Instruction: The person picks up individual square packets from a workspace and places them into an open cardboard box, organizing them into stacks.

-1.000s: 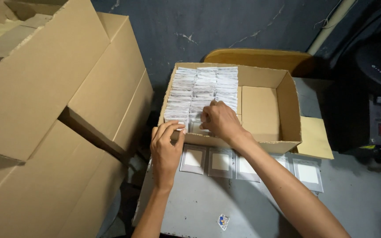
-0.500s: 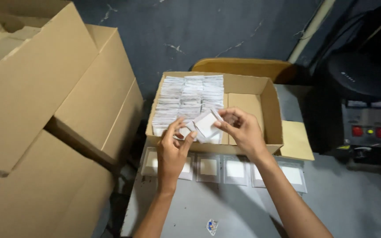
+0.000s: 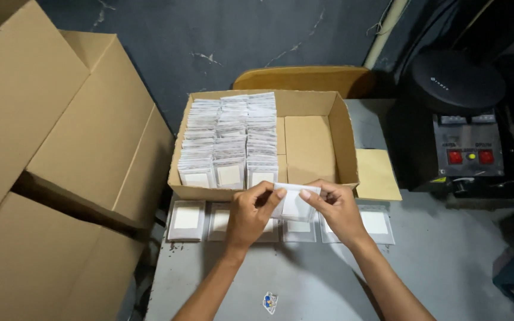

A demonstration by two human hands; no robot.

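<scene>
one small clear plastic packet with a white square insert (image 3: 292, 204) is held between both of my hands, above the front edge of the grey desk (image 3: 304, 279) and just in front of the near wall of the open brown cardboard box (image 3: 319, 142). my left hand (image 3: 250, 215) pinches the packet's left edge between thumb and fingers; my right hand (image 3: 337, 209) pinches its right edge the same way. both hands are closed on the packet, neither wide.

state of the work, as i judge it: the left half of the box is filled with three tight upright rows of the same white packets (image 3: 230, 139), running from the front wall to the back. the right half of the box shows bare cardboard floor, so roughly half of the box's room is unfilled.

on the desk, a single row of flat packets (image 3: 187, 220) lies side by side just in front of the box, partly hidden under my hands. these lie loose and are not in the box.

further out: large stacked brown cardboard cartons (image 3: 55, 178) stand to the left, and a black machine with red buttons (image 3: 468, 145) stands to the right of the box.
</scene>
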